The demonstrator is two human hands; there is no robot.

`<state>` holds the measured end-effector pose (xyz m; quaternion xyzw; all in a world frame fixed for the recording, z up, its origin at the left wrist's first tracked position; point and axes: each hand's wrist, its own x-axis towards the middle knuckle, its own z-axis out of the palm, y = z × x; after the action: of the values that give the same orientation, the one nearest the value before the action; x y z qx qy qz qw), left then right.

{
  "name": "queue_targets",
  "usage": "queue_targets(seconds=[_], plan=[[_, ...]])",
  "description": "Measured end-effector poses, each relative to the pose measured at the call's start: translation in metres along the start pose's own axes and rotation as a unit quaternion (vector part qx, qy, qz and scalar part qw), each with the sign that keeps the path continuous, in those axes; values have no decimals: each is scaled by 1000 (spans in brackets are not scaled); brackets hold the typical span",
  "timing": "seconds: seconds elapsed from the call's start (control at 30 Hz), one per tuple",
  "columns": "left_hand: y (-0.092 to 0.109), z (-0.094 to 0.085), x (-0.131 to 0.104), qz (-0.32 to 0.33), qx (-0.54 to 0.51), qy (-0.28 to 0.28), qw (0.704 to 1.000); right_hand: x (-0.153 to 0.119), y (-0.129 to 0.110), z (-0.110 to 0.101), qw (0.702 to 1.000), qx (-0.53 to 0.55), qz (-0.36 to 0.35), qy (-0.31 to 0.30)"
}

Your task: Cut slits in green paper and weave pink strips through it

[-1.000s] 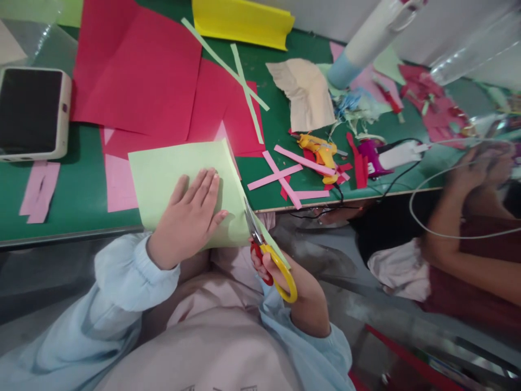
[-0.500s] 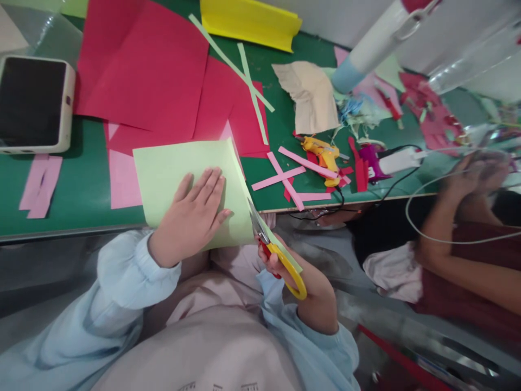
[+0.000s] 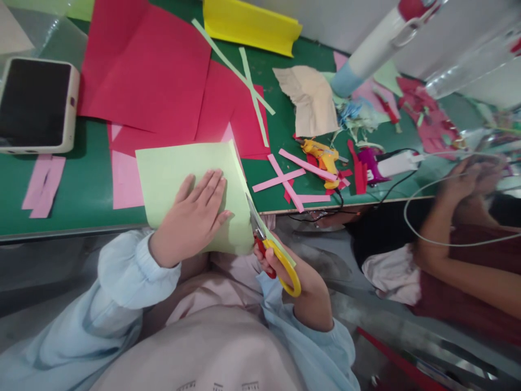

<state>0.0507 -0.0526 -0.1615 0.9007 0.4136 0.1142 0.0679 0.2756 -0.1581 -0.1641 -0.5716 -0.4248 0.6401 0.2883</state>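
Note:
My left hand point(image 3: 195, 217) lies flat on a light green sheet of paper point(image 3: 166, 168), fingers stretched out. The sheet overhangs the table's front edge. In my right hand point(image 3: 266, 260) is a pair of scissors point(image 3: 280, 258) with yellow and red handles. Their blades are at the sheet's right edge, where a narrow green strip point(image 3: 280, 244) is partly cut away and hangs over the scissors. Beneath the sheet lie red paper point(image 3: 150, 70) and pink paper point(image 3: 127, 182). Crossed pink strips point(image 3: 279, 179) lie just right of the sheet.
Behind are crossed green strips point(image 3: 252, 92) and a folded yellow piece point(image 3: 252, 24). A phone-like device point(image 3: 36, 103) stands at left. To the right are a yellow glue gun point(image 3: 323, 157), cables, a white-and-blue bottle point(image 3: 366, 49) and a co-worker's arm point(image 3: 443, 239).
The scissors and my right hand have shifted slightly left and toward the sheet, with the blades a little farther up its edge. My left hand stays flat on the paper.

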Motion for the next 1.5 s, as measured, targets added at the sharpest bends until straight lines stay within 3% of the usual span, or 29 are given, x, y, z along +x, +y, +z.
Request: queue_targets(seconds=[0.1,0.57,0.83,1.13,1.3,1.5], plan=[[0,0,0,3,1,3,1000,-1,3,0,998,-20,-16,-52],[0,2,0,2,-6,10,1000,0,1,9,999,10,16,-32],[0,2,0,3,3,12,1000,-1,-12,24,997,72,38,-17],[0,2,0,0,-3,9,1000,-1,10,23,994,93,22,-44],[1,1,1,-2,-8,15,1000,0,9,27,990,129,39,-34],[1,1,0,3,2,13,1000,-3,10,25,994,100,35,-30]])
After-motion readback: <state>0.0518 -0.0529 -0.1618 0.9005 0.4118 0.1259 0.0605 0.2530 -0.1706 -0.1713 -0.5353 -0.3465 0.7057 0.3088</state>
